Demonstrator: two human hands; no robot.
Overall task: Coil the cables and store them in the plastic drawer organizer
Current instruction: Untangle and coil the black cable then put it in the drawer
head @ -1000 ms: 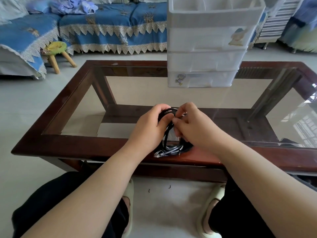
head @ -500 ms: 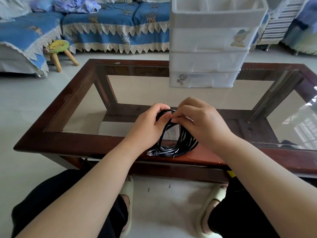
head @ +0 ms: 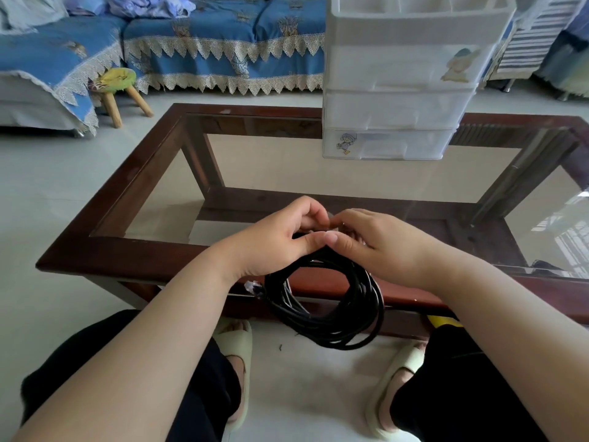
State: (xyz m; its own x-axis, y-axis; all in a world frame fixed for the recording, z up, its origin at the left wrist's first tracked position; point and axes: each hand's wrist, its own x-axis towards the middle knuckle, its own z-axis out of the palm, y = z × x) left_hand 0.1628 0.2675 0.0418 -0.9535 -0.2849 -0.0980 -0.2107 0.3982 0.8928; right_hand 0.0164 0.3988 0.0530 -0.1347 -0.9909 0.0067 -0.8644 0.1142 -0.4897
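Observation:
A black cable coil [head: 331, 317] of several loops hangs in front of the table's near edge, held at its top by both hands. My left hand [head: 277, 240] and my right hand [head: 379, 247] pinch the top of the coil together, fingertips touching. A clear plug end [head: 253, 287] sticks out at the coil's left. The white plastic drawer organizer [head: 398, 90] stands at the far side of the table, all its front drawers closed, its top tray open.
The glass-topped table has a dark wooden frame [head: 127, 256]. A blue-covered sofa [head: 223, 36] and a small wooden stool [head: 118, 87] stand behind it on the left. My knees and pale slippers [head: 236, 352] are below the coil.
The coil has come off the table's near rail and now hangs lower, toward me. Both hands have shifted to pinch its top with thumbs meeting.

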